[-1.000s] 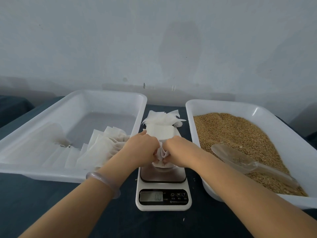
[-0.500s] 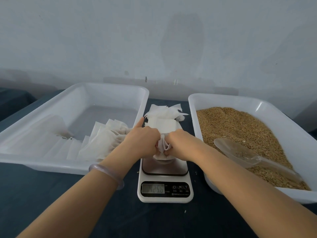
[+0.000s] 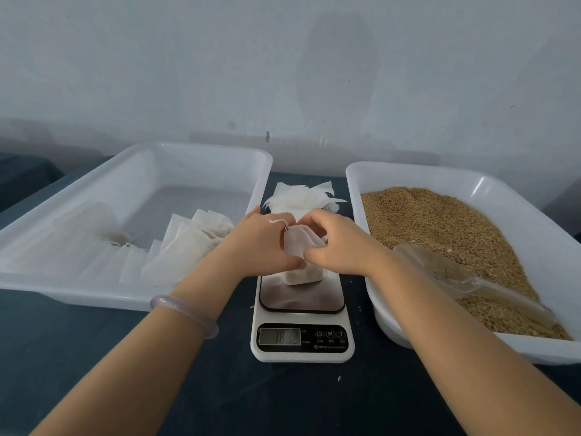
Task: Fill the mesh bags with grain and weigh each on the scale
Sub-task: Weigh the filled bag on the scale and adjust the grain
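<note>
Unfurled upward, mesh bag [image 3: 295, 248] pinched by left hand [image 3: 262, 245] and right hand [image 3: 341, 243].

view: head | worn, above table [image 3: 94, 357] | faces forward-down | near, over scale [image 3: 301, 300] | single view

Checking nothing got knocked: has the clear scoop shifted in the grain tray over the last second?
No. The scoop lies at the same spot in the grain tray, handle toward its near right corner.

A pale wall [image 3: 157, 73] with a faint darker stain [image 3: 339, 67] rose behind the dark blue table [image 3: 94, 357]'s far edge; another dark surface [image 3: 22, 177] lay past its left edge.
</note>
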Demonstrator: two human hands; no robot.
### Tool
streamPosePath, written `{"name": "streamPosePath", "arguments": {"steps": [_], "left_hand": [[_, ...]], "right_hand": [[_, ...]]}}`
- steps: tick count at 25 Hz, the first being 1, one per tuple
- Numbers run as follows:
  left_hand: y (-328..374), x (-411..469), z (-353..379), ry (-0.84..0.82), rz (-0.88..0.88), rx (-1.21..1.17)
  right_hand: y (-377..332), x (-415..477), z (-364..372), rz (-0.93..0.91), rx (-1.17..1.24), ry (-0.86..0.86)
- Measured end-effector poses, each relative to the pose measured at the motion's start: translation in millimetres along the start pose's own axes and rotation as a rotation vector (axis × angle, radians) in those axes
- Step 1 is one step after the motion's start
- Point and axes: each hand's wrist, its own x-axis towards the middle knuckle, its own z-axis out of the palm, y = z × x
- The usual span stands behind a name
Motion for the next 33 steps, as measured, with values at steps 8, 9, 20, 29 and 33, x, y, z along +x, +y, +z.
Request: {"name": "streamPosePath", "arguments": {"steps": [8, 9, 20, 29, 33], "left_hand": [[2.2, -2.5, -0.9, 0.018, -0.007, -0.007], [2.5, -2.6, -0.9, 0.016, -0.008, -0.009], [0.8, -3.2, -3.2, 0.002, -0.014, -0.068], [-2.3, -3.2, -3.0, 0.068, -0.105, -0.339], [-2.6, -4.3, -2.2, 0.080, -0.097, -0.470]], "right_hand": [[0.9, 1.0, 0.9, -0.011, -0.003, 0.005], [0.7, 1.0, 1.1, -0.013, -0.005, 0.007], [2.2, 1.0, 1.8, -0.030, 0.019, 0.005], [0.4, -12.7, -7.2, -0.095, -0.015, 0.127], [-1.3, -23.1, -19.7, -0.166, -0.178, 0.163]]}}
